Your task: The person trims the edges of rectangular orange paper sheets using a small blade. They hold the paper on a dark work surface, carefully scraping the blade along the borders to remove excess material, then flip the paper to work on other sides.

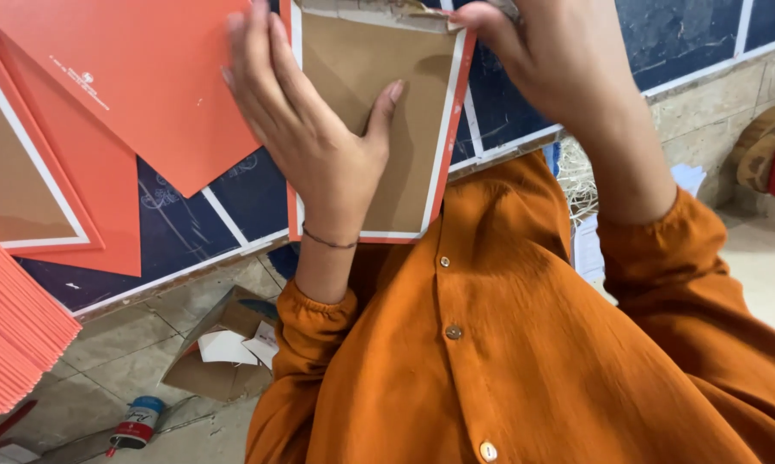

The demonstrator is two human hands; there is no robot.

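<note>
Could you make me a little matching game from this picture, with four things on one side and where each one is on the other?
1 left hand
2 right hand
3 glue bottle
4 coral sheet stack

a lying on the floor
b at the card's top edge
c far left edge
d flat on the brown card

Pairs: 1-d, 2-b, 3-a, 4-c

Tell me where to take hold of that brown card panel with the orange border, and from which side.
Grip the brown panel by its long right edge, probably the best spot, coming in from the right. That edge is bare and overhangs the dark work surface, so fingers could slip under it. The left hand lies flat on the left half, and the right hand is at the ragged top edge.
</note>
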